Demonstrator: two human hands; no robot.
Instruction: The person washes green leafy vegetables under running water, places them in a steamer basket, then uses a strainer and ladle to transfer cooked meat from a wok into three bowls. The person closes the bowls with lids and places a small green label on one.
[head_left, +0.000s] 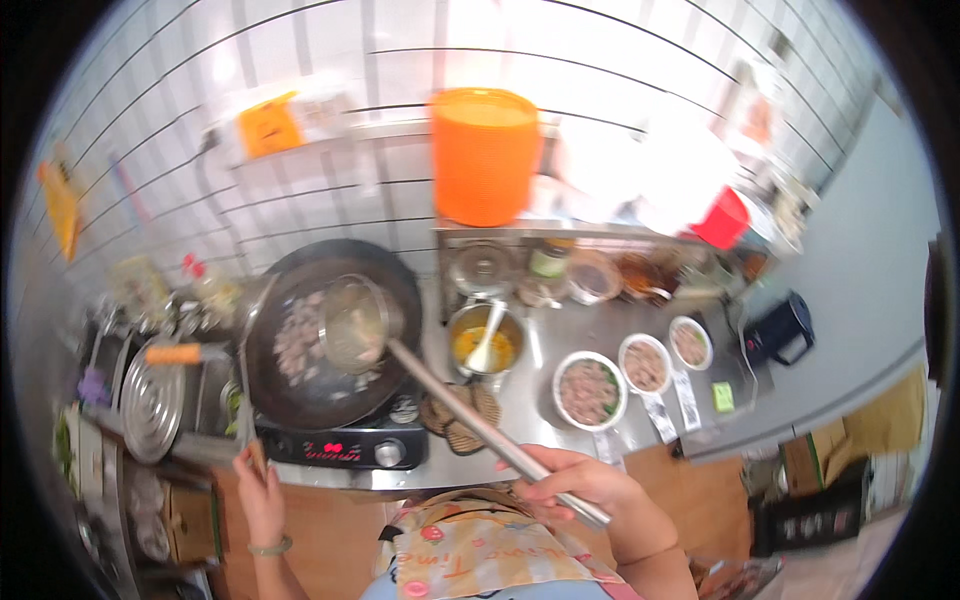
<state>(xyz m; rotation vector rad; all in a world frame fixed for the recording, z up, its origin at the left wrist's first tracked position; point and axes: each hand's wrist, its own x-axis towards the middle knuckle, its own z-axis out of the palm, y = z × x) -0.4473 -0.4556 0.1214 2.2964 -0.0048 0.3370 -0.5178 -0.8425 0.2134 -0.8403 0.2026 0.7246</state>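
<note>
A dark wok (337, 412) sits on a black induction cooker (341, 448) with a lit red display, pale meat pieces (300, 341) inside. My right hand (574, 484) grips the long metal handle of a ladle or strainer (480, 420), whose round head is over the meat. On the left, my left hand (261, 480) is closed around the brown grip of a long thin utensil (256, 454), which reaches up beside the wok's left rim; its far end is unclear. A metal pot (486, 337) of yellow liquid with a white spoon (487, 343) stands right of the wok.
Bowls of meat (590, 391) stand on the steel counter at the right, near a dark kettle (781, 330). A shelf holding an orange container (486, 157) runs along the back, with jars below. Left of the wok are a metal lid (152, 401) and food trays.
</note>
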